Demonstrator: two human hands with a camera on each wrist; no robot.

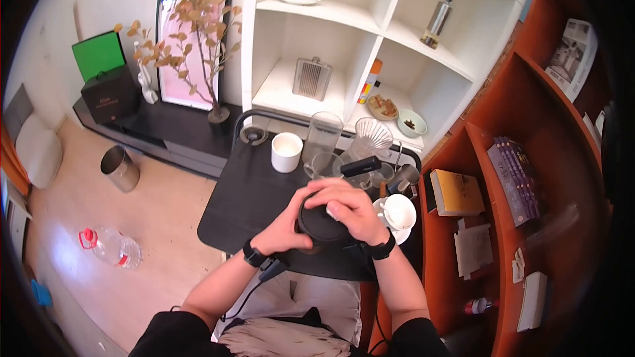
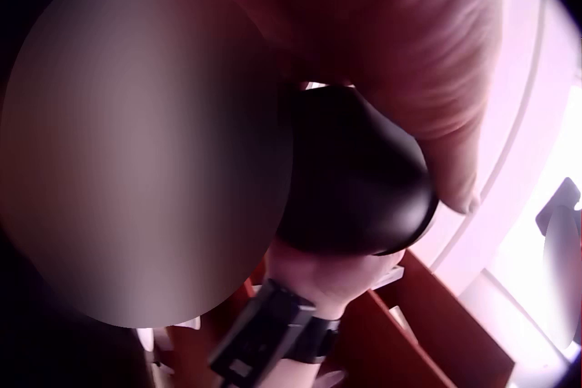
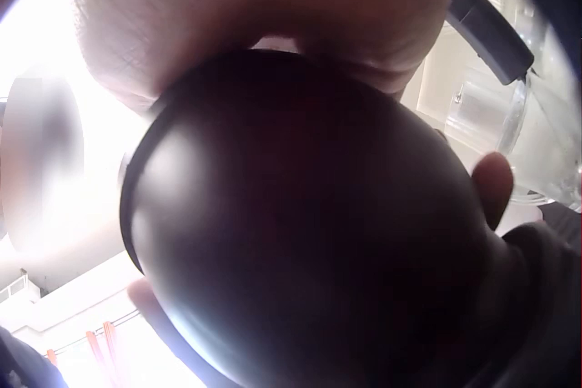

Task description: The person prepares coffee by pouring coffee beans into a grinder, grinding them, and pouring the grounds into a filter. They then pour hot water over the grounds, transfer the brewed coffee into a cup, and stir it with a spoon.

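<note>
Both of my hands hold a black, smooth, round-topped canister point(image 1: 322, 226) over the near side of a black tray table. My left hand point(image 1: 286, 226) wraps its left side, with the thumb along the near edge and the fingers round the far side. My right hand point(image 1: 352, 210) grips it from the right, its fingers over the far part of the top. In the left wrist view the canister point(image 2: 355, 179) shows dark and glossy below my left palm. The right wrist view is mostly filled by the canister point(image 3: 300, 215), with my right palm above it.
Beyond the hands stand a white cup point(image 1: 286, 153), a tall clear glass point(image 1: 323, 133), a ribbed glass dripper point(image 1: 372, 133) and a black-handled glass jug point(image 1: 360, 166). At the right are a metal pitcher point(image 1: 404, 177) and a white teacup point(image 1: 399, 212) on a saucer. Shelves rise behind.
</note>
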